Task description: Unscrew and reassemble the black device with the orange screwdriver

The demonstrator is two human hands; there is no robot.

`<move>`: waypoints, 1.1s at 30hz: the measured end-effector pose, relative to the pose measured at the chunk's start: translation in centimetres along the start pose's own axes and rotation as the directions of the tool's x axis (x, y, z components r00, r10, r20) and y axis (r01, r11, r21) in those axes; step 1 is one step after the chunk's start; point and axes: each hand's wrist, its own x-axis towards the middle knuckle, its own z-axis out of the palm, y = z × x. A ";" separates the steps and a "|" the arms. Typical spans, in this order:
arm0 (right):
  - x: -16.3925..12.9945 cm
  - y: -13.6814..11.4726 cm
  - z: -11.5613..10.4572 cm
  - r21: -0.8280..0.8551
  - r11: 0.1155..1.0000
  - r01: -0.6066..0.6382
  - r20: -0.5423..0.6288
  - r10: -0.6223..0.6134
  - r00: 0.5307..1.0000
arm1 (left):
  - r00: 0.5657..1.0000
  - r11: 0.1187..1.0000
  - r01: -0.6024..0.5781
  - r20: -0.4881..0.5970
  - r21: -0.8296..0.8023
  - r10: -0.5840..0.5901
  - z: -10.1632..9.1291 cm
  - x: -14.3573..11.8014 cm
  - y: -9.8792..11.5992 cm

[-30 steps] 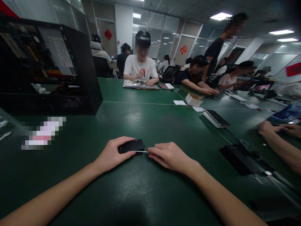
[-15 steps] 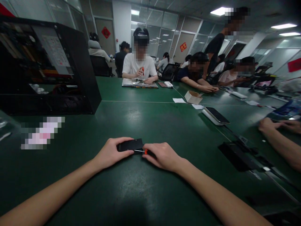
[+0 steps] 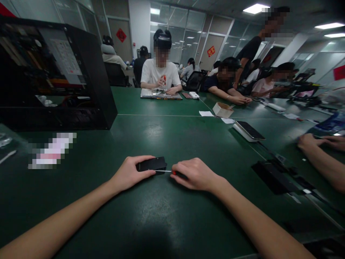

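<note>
Left hand (image 3: 129, 174): closed over the near left end of the small black device (image 3: 151, 164), thumb along its front edge, pinning it flat.
Right hand (image 3: 194, 173): clenched around the red-handled screwdriver (image 3: 169, 171); only a red tip of the handle and the thin metal shaft show.
Small black device: lies flat on the green bench (image 3: 167, 144), between the two hands, just in front of the person.
Screwdriver: shaft runs nearly level, its tip at the device's right edge; actual contact cannot be made out.
Handling, as judged: the device looks rigid, light and smooth-cased, so liable to slide; best held by its long edges, pressed down.
Surroundings: open black computer case (image 3: 54, 72) at far left; phone (image 3: 249, 130) on a white block to the right; a co-worker's hand (image 3: 308, 141) at the right edge.
</note>
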 end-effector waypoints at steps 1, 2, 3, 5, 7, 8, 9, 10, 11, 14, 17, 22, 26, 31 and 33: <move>0.0 0.0 0.2 0.005 1.000 -0.010 0.005 0.010 1.000 | 1.000 1.000 0.002 0.003 -0.003 -0.002 0.0 0.0 0.0; 0.1 0.0 0.4 0.013 1.000 -0.023 0.010 0.023 1.000 | 1.000 1.000 0.003 0.006 -0.005 -0.003 0.0 0.0 0.0; 0.1 0.1 0.5 0.027 0.999 -0.036 0.012 0.036 0.999 | 1.000 1.000 0.005 0.006 -0.008 -0.005 0.0 0.0 0.0; 0.1 0.2 0.6 0.059 0.997 -0.047 0.014 0.047 0.999 | 1.000 1.000 0.013 0.004 -0.013 -0.013 0.0 0.0 0.1; 0.0 0.4 0.6 0.076 0.996 -0.039 0.009 0.039 0.999 | 1.000 1.000 0.018 0.005 -0.016 -0.018 0.0 0.1 0.1; 0.0 0.4 0.5 0.074 0.997 -0.032 0.006 0.032 0.999 | 1.000 1.000 0.018 0.010 -0.016 -0.018 0.0 0.1 0.1; 0.0 0.4 0.5 0.066 0.997 -0.026 0.002 0.026 1.000 | 1.000 1.000 0.016 0.014 -0.016 -0.016 0.0 0.1 0.1; 0.0 0.3 0.6 0.057 0.998 -0.023 0.000 0.023 1.000 | 1.000 1.000 0.013 0.018 -0.016 -0.013 -0.1 0.1 0.1; 0.1 0.2 0.7 0.049 0.999 -0.021 -0.003 0.021 1.000 | 1.000 1.000 0.011 0.019 -0.016 -0.010 -0.1 0.1 0.2; 0.3 -0.2 1.2 0.050 0.999 -0.022 -0.017 0.023 1.000 | 1.000 1.000 0.004 0.019 -0.016 -0.004 -0.2 0.1 0.2; 0.5 -0.4 1.9 0.071 0.997 -0.024 -0.021 0.025 0.999 | 1.000 1.000 0.008 0.021 -0.020 -0.008 -0.2 0.1 0.3; 0.5 -0.3 2.9 0.134 0.989 -0.054 -0.013 0.056 0.998 | 0.999 0.999 0.025 0.022 -0.035 -0.025 -0.2 0.1 0.2; 0.4 -0.1 3.3 0.194 0.978 -0.075 -0.022 0.081 0.996 | 1.000 0.999 0.012 0.019 -0.045 -0.011 -0.1 0.1 0.2; 0.5 0.1 2.8 0.139 0.989 -0.057 0.007 0.057 0.998 | 0.999 1.000 -0.007 0.035 -0.024 0.008 -0.7 0.2 0.0; 0.4 0.1 2.3 0.077 0.996 -0.033 0.011 0.032 0.999 | 0.997 1.000 -0.015 0.076 -0.008 0.016 -1.3 0.3 -0.1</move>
